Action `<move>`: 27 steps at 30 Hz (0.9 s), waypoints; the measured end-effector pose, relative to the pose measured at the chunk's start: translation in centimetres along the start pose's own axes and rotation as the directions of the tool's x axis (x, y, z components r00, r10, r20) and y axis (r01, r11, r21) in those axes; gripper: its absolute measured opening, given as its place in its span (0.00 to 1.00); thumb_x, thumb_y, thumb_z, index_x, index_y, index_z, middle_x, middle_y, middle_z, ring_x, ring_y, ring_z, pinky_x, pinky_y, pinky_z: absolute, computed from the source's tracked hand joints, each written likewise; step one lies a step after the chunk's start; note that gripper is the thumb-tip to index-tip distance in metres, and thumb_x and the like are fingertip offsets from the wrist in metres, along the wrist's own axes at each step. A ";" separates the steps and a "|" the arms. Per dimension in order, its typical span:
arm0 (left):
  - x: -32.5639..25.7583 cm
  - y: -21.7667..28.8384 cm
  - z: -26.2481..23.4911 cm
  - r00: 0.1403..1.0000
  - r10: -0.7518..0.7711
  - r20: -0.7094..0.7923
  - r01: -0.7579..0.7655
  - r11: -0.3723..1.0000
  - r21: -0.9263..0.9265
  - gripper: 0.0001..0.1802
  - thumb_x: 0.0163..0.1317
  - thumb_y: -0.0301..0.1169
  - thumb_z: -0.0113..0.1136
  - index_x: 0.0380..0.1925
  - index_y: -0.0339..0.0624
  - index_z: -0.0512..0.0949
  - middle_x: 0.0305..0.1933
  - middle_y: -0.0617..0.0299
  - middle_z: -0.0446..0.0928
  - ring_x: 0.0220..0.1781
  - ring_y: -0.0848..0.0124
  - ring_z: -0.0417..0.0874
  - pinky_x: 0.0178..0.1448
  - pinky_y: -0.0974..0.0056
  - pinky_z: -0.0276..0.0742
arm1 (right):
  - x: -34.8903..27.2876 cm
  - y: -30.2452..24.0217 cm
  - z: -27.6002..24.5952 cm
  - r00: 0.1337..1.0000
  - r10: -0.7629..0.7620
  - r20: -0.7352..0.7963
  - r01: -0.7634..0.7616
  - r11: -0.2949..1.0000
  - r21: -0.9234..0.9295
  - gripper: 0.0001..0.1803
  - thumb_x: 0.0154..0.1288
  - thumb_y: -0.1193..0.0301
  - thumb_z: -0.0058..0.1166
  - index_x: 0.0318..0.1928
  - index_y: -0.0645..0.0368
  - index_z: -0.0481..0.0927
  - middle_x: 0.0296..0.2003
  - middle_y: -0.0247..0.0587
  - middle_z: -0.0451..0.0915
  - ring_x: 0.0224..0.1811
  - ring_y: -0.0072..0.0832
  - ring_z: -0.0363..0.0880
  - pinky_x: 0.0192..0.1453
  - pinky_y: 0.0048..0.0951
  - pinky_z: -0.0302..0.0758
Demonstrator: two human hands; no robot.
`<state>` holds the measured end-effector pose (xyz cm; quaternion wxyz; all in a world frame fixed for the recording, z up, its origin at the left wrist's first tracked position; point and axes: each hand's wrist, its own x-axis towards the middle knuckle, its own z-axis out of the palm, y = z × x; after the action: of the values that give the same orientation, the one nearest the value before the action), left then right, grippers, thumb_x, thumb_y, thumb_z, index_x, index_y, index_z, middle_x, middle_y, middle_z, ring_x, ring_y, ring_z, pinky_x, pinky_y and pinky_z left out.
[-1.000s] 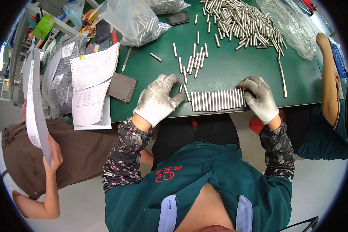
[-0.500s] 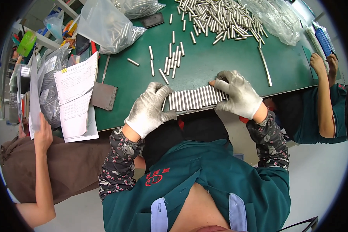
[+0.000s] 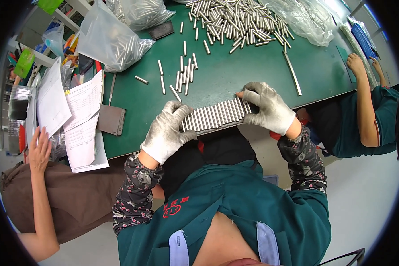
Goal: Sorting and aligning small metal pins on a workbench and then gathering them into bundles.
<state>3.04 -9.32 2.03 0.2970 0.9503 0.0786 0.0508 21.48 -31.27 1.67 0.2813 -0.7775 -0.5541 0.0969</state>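
Note:
A row of short, shiny metal pins (image 3: 215,115) lies side by side along the near edge of the green table. My left hand (image 3: 166,133), in a whitish glove, has its thumb and fingers curled round the left end of the row. At the right end, my gloved right hand (image 3: 270,107) grips the row the same way, with a bare fingertip showing at the pins' far ends. Several loose pins (image 3: 186,73) are scattered beyond my left hand, and a large heap of pins (image 3: 241,22) lies at the far side.
Left of the heap stand a clear bag of pins (image 3: 119,48) and a dark block (image 3: 162,30). A metal strip (image 3: 291,73) lies to the right. Papers (image 3: 82,128) and a grey plate (image 3: 112,119) are at left. One person's hand (image 3: 39,150) is at left, another's (image 3: 356,64) at right.
The view has shifted a little. The pin at the row's left end, tilted before, now lines up closer with the others. The person at left has spread their fingers beside the papers.

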 end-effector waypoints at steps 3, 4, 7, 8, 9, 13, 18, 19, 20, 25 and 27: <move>0.8 0.2 0.2 0.999 0.041 -0.032 -0.042 0.999 -0.033 0.34 0.32 0.25 0.73 0.47 0.41 0.75 0.46 0.53 0.70 0.38 0.63 0.77 0.39 0.64 0.77 | -0.3 1.1 -0.5 0.999 0.017 -0.038 -0.017 1.000 0.002 0.34 0.37 0.68 0.67 0.51 0.60 0.76 0.48 0.49 0.72 0.49 0.45 0.70 0.54 0.39 0.69; 1.2 0.2 0.1 0.998 0.052 -0.032 -0.053 0.998 -0.035 0.34 0.32 0.25 0.73 0.47 0.41 0.75 0.46 0.53 0.70 0.38 0.63 0.77 0.39 0.64 0.77 | -0.2 1.3 -0.9 0.998 0.030 -0.050 -0.029 0.999 0.018 0.34 0.36 0.68 0.67 0.51 0.60 0.76 0.48 0.49 0.73 0.49 0.45 0.70 0.54 0.39 0.69; 1.5 -0.1 -0.2 1.000 -0.001 -0.028 0.000 0.999 -0.045 0.34 0.32 0.25 0.74 0.47 0.41 0.75 0.47 0.53 0.70 0.41 0.61 0.77 0.42 0.63 0.77 | 0.3 1.3 -1.2 0.997 0.033 -0.066 -0.031 0.999 0.039 0.33 0.36 0.70 0.66 0.50 0.60 0.76 0.47 0.49 0.73 0.49 0.45 0.70 0.54 0.39 0.69; 0.9 -0.4 -0.4 0.997 0.028 -0.069 -0.028 1.000 -0.003 0.33 0.32 0.26 0.74 0.46 0.41 0.75 0.47 0.53 0.70 0.43 0.59 0.77 0.45 0.61 0.76 | 1.0 1.0 -0.7 0.998 0.004 -0.067 -0.001 0.998 0.056 0.33 0.37 0.70 0.66 0.50 0.60 0.76 0.47 0.49 0.72 0.49 0.45 0.70 0.54 0.39 0.69; 0.3 -0.4 -1.1 0.992 0.056 -0.116 -0.051 0.998 0.046 0.33 0.33 0.27 0.74 0.46 0.41 0.75 0.48 0.52 0.71 0.46 0.57 0.76 0.48 0.60 0.76 | 1.5 0.7 -0.3 0.994 -0.043 -0.098 0.043 0.999 0.003 0.32 0.37 0.68 0.66 0.50 0.60 0.77 0.46 0.48 0.73 0.48 0.45 0.71 0.53 0.39 0.70; -1.0 -1.9 1.6 0.949 0.171 -0.266 -0.172 0.985 0.018 0.32 0.37 0.37 0.73 0.45 0.40 0.74 0.47 0.50 0.72 0.50 0.52 0.74 0.52 0.56 0.72 | 1.4 -1.5 0.6 0.987 -0.065 -0.144 0.052 0.994 -0.091 0.37 0.31 0.65 0.67 0.49 0.60 0.77 0.42 0.52 0.73 0.45 0.48 0.72 0.50 0.42 0.70; 0.3 -0.4 2.7 0.994 0.090 -0.054 -0.096 0.988 -0.123 0.31 0.43 0.39 0.69 0.47 0.39 0.69 0.49 0.50 0.68 0.46 0.49 0.75 0.47 0.53 0.74 | -0.5 0.3 1.4 0.988 -0.131 -0.083 0.111 0.971 -0.213 0.33 0.50 0.48 0.57 0.48 0.62 0.77 0.43 0.55 0.71 0.46 0.50 0.69 0.50 0.46 0.67; 0.1 -0.5 2.8 0.991 0.100 -0.089 -0.111 0.986 -0.128 0.30 0.44 0.39 0.68 0.46 0.39 0.69 0.48 0.50 0.68 0.45 0.49 0.75 0.46 0.53 0.75 | -0.5 0.4 1.4 0.990 -0.124 -0.070 0.107 0.972 -0.209 0.37 0.52 0.40 0.50 0.49 0.61 0.76 0.43 0.55 0.70 0.46 0.50 0.68 0.51 0.46 0.66; -0.4 -0.5 2.8 0.987 0.107 -0.122 -0.123 0.983 -0.137 0.30 0.44 0.39 0.68 0.46 0.39 0.69 0.47 0.50 0.68 0.43 0.49 0.75 0.45 0.52 0.75 | -0.4 0.3 1.5 0.992 -0.114 -0.049 0.102 0.974 -0.204 0.43 0.54 0.32 0.42 0.51 0.60 0.75 0.43 0.55 0.69 0.46 0.49 0.68 0.52 0.46 0.65; -0.4 -1.4 2.2 0.958 0.189 -0.214 -0.251 0.913 -0.321 0.27 0.48 0.39 0.66 0.47 0.39 0.69 0.49 0.52 0.67 0.48 0.51 0.73 0.48 0.54 0.73 | -0.5 4.3 0.9 0.992 -0.123 -0.008 0.122 0.989 -0.081 0.31 0.66 0.51 0.44 0.54 0.67 0.69 0.52 0.52 0.68 0.51 0.47 0.70 0.61 0.42 0.57; -0.1 -2.2 2.7 0.946 0.217 -0.242 -0.296 0.882 -0.368 0.27 0.49 0.39 0.64 0.47 0.39 0.69 0.49 0.52 0.67 0.48 0.51 0.73 0.48 0.54 0.73 | -1.1 5.1 1.4 0.993 0.063 -0.104 -0.056 0.996 0.072 0.28 0.67 0.57 0.43 0.57 0.68 0.68 0.51 0.54 0.76 0.55 0.41 0.73 0.62 0.40 0.64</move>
<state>3.12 -9.04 -1.42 0.4659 0.8621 -0.0321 0.1968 24.55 -33.02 -2.45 0.3341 -0.7876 -0.5111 0.0826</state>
